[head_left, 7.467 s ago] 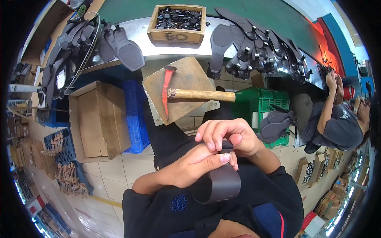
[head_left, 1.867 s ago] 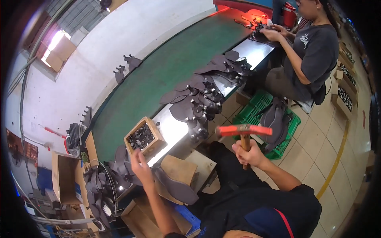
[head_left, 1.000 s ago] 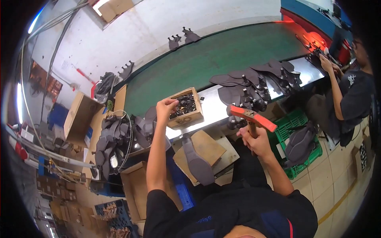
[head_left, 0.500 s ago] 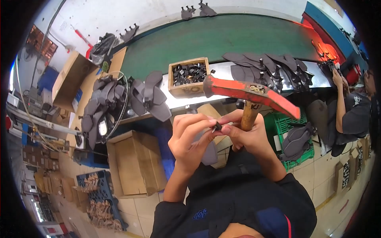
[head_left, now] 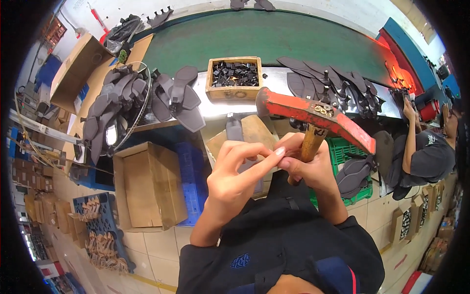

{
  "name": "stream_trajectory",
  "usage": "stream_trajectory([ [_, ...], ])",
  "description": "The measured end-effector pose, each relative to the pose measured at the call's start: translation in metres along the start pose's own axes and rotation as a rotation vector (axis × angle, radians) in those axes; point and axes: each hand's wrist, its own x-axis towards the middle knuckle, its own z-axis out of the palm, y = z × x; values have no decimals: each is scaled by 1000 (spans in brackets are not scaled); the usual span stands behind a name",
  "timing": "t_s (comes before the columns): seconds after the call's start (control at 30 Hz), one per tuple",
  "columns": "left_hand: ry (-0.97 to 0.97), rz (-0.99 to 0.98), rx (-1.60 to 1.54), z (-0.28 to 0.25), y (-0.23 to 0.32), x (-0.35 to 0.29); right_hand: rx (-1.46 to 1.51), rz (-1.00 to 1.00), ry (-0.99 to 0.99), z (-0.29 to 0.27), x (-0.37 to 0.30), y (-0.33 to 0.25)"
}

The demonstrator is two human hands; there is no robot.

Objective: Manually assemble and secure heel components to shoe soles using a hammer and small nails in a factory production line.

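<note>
My right hand [head_left: 313,164] is closed round the wooden handle of a hammer [head_left: 316,113], whose worn red head points up and across above it. The thumb and index fingertip of that hand meet the fingertips of my left hand [head_left: 235,176]. My left fingers are bent in a pinch there; whatever lies between the fingertips is hidden. Beyond my hands a dark grey sandal [head_left: 234,129] stands by a tan board [head_left: 259,130]. A wooden box [head_left: 235,93] of small black heel pieces sits on the metal bench edge.
Grey sandals with heels lie in piles on the left [head_left: 105,115] and right [head_left: 333,83] of the bench. Behind runs a green conveyor belt [head_left: 245,36]. Below stand a cardboard box [head_left: 152,196] and a green crate [head_left: 340,147]. A co-worker [head_left: 428,152] works at the right.
The small black piece that showed between my fingertips is now hidden. My left index finger has stretched across to my right fingertips. My view has shifted slightly; the hammer stays in my right hand.
</note>
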Motion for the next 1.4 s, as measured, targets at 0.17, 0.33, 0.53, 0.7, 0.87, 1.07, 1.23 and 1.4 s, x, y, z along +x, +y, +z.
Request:
stream_trajectory([
  [0.17, 109, -126, -126, -1, -4, -7, -46, 120, -14, 0, 2, 1],
  [0.33, 86, -146, -149, 0, -22, -13, -193, 83, -42, -3, 15, 4],
  [0.53, 72, -278, 306, 36, -154, -31, -427, 35, -24, -22, 73, 54],
  [0.7, -72, -589, -21, 46, -168, -28, -446, -70, -98, -35, 111, 88],
  [0.87, 63, -642, -108, 56, -146, -52, -440, -92, -222, -39, 110, 106],
  [1.07, 104, -618, -29, 61, -139, -64, -573, -172, -255, -34, 94, 108],
  [1.23, 47, -567, -27, 55, -136, -62, -817, -188, -350, -35, 90, 98],
  [1.4, 62, -742, -192, 58, -138, -69, -767, -384, -300, -32, 88, 103],
])
